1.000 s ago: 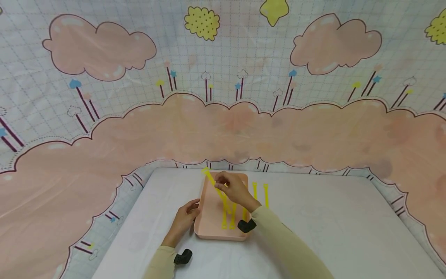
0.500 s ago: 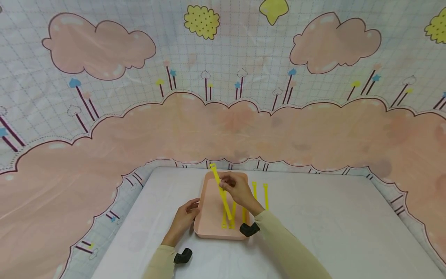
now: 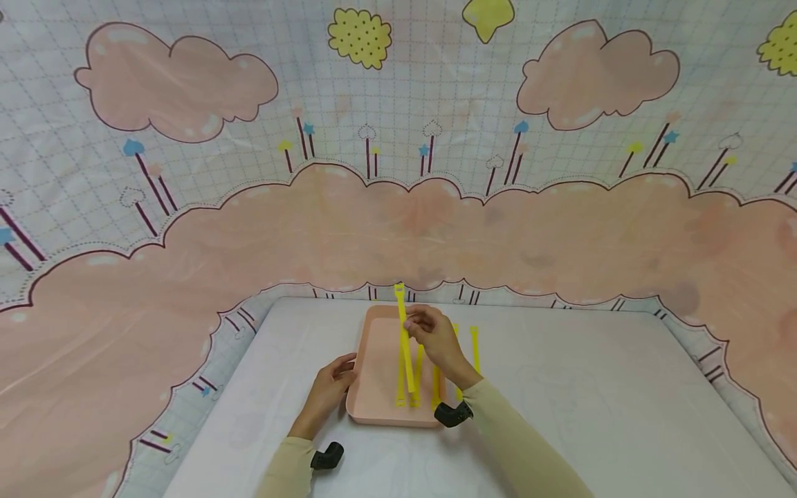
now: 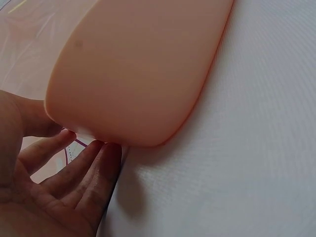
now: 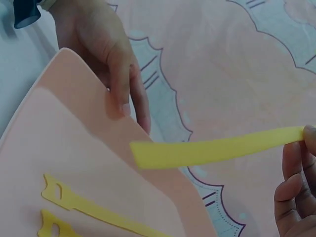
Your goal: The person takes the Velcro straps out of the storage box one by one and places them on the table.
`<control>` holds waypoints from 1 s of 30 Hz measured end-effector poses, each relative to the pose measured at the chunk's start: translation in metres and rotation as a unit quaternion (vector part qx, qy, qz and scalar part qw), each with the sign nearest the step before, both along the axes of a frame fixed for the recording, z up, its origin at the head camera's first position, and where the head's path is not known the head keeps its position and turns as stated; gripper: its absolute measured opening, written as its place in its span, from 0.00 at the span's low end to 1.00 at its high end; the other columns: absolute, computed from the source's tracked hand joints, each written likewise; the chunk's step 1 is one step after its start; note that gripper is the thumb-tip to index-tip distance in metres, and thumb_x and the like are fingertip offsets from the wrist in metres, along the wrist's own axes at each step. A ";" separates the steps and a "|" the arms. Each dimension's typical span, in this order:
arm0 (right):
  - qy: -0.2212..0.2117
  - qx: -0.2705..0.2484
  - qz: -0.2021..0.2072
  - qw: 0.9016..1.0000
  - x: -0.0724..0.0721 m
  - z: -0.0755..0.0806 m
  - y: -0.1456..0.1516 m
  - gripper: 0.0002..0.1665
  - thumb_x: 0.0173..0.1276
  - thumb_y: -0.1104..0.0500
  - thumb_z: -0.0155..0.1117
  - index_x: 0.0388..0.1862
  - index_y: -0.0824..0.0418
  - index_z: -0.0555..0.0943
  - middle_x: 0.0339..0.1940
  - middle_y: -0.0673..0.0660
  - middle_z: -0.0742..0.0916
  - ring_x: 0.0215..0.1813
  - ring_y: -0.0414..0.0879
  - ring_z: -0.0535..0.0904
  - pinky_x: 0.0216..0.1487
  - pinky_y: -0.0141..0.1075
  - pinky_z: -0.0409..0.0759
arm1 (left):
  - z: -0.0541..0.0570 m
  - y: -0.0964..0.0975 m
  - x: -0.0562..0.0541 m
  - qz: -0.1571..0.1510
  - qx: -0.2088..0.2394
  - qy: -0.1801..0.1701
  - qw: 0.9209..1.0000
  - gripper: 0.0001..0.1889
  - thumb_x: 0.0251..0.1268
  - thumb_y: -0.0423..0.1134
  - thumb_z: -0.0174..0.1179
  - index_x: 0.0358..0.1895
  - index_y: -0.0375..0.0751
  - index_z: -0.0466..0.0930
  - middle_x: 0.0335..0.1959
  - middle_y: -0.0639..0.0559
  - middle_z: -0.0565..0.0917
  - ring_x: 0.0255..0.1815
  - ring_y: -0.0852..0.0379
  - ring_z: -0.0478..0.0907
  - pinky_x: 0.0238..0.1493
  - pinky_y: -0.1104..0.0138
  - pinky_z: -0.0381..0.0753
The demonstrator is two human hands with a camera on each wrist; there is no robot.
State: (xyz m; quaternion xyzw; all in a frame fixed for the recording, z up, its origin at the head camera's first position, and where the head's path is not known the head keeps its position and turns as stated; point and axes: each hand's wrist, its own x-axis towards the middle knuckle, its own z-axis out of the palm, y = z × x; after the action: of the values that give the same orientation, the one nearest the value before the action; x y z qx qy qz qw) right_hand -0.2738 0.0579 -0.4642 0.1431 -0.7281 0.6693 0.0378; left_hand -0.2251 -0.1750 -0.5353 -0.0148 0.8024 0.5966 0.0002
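My right hand (image 3: 438, 342) pinches a yellow hook-and-loop cable tie (image 3: 406, 346) between thumb and fingers, above the tray. In the right wrist view, the held tie's flat strap (image 5: 217, 150) sticks out from the fingertips, its free end over the tray rim. Several like ties (image 5: 98, 210) with slotted heads lie in the pink tray (image 3: 373, 373), partly hidden behind the held tie and my right hand. At the tray's left side, my left hand (image 3: 330, 391) holds the edge, thumb over the rim and fingers against the outer wall (image 4: 133, 74).
To the right of the tray, two more yellow ties (image 3: 475, 346) lie on the white table (image 3: 591, 401), partly covered by the right hand and arm. A printed cloth (image 3: 398, 235) with clouds hangs behind the table. Each wrist carries a black camera mount (image 3: 452, 413).
My right hand has moved to the right with the held tie, which has swung from a slant to nearly upright. The left hand stays at the tray's edge.
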 end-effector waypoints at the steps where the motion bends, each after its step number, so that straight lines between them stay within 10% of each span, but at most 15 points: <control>1: -0.006 -0.005 -0.002 1.000 0.001 0.000 0.002 0.16 0.69 0.64 0.63 0.54 0.66 0.79 0.35 0.57 0.84 0.33 0.40 0.79 0.32 0.27 0.75 | 0.000 0.000 0.000 0.000 0.001 0.000 1.000 0.22 0.68 0.28 0.55 0.65 0.33 0.73 0.56 0.32 0.80 0.56 0.42 0.80 0.51 0.58 0.83; 30: -0.083 -0.017 -0.073 0.994 0.005 -0.025 0.056 0.14 0.70 0.63 0.63 0.54 0.63 0.79 0.34 0.55 0.84 0.35 0.50 0.78 0.35 0.36 0.78 | -0.001 0.000 -0.003 0.005 0.003 0.000 1.000 0.22 0.68 0.30 0.56 0.65 0.34 0.73 0.56 0.32 0.80 0.54 0.44 0.81 0.47 0.62 0.83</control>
State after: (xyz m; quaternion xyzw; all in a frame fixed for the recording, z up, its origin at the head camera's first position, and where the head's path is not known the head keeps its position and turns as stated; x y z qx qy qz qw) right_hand -0.2685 0.1137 -0.4888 0.0333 -0.7258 0.6865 0.0283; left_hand -0.2286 -0.1752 -0.5360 -0.0191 0.8008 0.5986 -0.0028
